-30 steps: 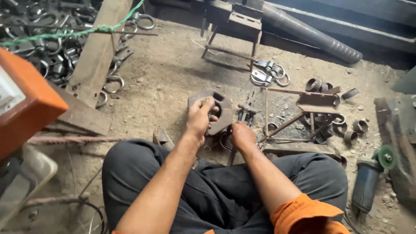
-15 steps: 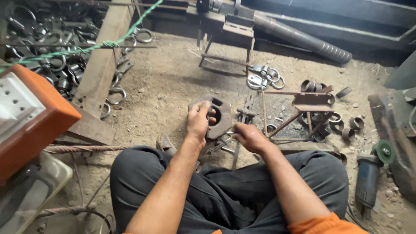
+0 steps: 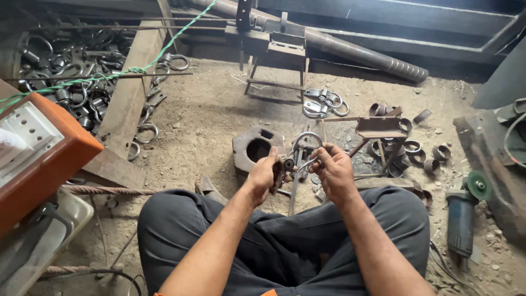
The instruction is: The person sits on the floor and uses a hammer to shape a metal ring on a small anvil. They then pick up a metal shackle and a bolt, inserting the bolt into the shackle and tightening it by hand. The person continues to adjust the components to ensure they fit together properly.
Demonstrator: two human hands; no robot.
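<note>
Metal clamp with curved steel loop point(image 3: 303, 151) held over the lap, left hand point(image 3: 263, 174) clenched on its rusty plate, right hand point(image 3: 333, 169) gripping the loop's far side. Heavy iron block with round hole point(image 3: 253, 148) just beyond on the dirt floor point(image 3: 203, 109). Small welded steel stand point(image 3: 381, 131) right; green-disc angle grinder point(image 3: 463, 211) farther right.

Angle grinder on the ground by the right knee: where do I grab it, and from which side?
Grip the angle grinder round its long blue body, probably coming from above. It lies flat with the green disc end pointing away, and the right hand, the nearer one, is busy with a metal clamp.
</note>
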